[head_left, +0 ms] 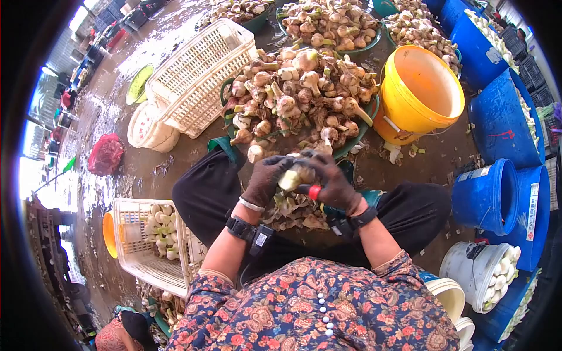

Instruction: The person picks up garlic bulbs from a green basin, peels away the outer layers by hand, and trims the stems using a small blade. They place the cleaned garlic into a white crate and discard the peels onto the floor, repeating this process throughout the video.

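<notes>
A pale garlic bulb [291, 179] with a greenish cut end is held between my two dark-gloved hands, above my lap. My left hand [263, 180] has its fingers closed round the bulb's left side. From the other side, my right hand [332, 180] grips the same bulb, and a red band [314, 192] shows at its thumb. Just beyond the hands, a heap of unpeeled garlic [298, 96] fills a green basin [370, 120]. Loose garlic skins [295, 212] lie below the hands, between my legs.
A yellow bucket [391, 120] stands right of the heap, with blue tubs [497, 123] beyond. White crates [196, 64] are at the upper left. Another crate [132, 234] at the left holds peeled garlic, as does a white bucket [468, 269]. A person [120, 336] is at the lower left.
</notes>
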Tool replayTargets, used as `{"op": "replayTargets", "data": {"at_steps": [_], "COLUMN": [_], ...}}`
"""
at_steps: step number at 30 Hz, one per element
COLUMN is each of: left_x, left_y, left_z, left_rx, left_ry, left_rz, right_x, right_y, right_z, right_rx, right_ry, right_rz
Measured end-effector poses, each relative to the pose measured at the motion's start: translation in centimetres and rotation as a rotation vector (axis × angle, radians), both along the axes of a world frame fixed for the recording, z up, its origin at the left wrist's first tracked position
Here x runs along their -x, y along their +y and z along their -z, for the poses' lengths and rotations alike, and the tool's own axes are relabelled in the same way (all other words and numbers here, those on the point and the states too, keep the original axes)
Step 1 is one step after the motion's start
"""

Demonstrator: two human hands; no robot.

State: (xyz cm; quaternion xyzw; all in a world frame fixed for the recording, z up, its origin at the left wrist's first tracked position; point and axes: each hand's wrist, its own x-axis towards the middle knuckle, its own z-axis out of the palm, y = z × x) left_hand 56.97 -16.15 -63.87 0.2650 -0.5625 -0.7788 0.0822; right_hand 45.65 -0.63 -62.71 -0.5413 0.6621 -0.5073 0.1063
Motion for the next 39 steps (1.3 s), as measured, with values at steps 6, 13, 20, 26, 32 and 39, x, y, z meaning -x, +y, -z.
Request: {"op": "replayTargets", "data": {"at_steps": [6, 13, 20, 26, 32, 39], "left_x": [-0.1, 0.2, -2.5, -0.4, 3.6, 0.2], "left_y": [0.9, 3.1, 1.7, 1.2, 2.3, 3.2], "left_z": [0.7, -3.6, -8.5, -3.5, -2.1, 1.6], "left_rx": [-0.062, 0.218, 0.334, 1.167, 1.333, 1.382], "left_ry": [-0.005, 0.093, 0.133, -0.18, 0.194, -0.126], "left_rz": [-0.09, -0.177, -0.223, 0.516, 0.351, 0.628], "right_x": [-1.1, -0.1, 4.6, 3.3, 1.9, 2.4], "right_y": [-0.4, 0.5, 4.0, 2.6, 0.6, 1.7], "right_z": [2.8, 4.5, 11.2, 3.0, 2.7, 5.4], "right_rx": [-0.004, 0.119, 0.233, 0.275, 0.174, 0.189], "right_ry": [-0.635, -1.373, -1.17, -1.357, -1.129, -1.09], "right_rz": [-0.044, 0.238, 0.485, 0.393, 0.489, 0.554]}}
